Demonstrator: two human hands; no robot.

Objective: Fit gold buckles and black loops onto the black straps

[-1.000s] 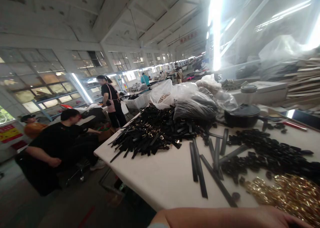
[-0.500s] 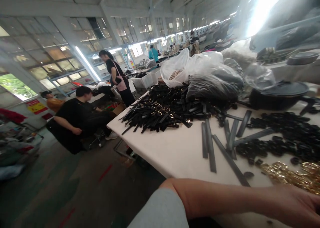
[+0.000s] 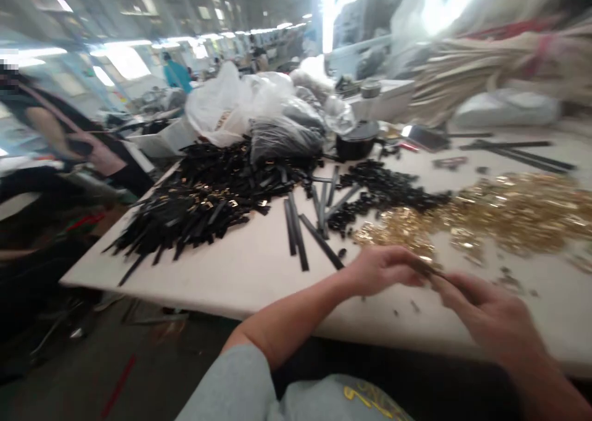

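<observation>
Over the table's near edge, my left hand (image 3: pixel 386 270) and my right hand (image 3: pixel 490 310) meet fingertip to fingertip. Both are closed in a pinch on a thin dark strip (image 3: pixel 432 270), blurred and mostly hidden by the fingers. Just beyond them lies a heap of gold buckles (image 3: pixel 402 227), with a larger gold heap (image 3: pixel 522 208) to the right. Small black loops (image 3: pixel 379 187) are piled behind. Left of my hands, several loose black straps (image 3: pixel 296 233) lie flat. A big pile of black straps with gold buckles (image 3: pixel 198 205) covers the table's left part.
Plastic bags (image 3: pixel 277 110) stand behind the strap pile, next to a round black container (image 3: pixel 356 140). A phone-like flat object (image 3: pixel 423 137) lies farther back, near a beige bundle (image 3: pixel 472 76). A person in dark clothes (image 3: pixel 50 125) stands beyond the table (image 3: pixel 259 285) at left.
The view has swung right, bringing both hands and the large gold heap into sight. Earlier only my left arm and part of its hand showed. The seated person has mostly left view.
</observation>
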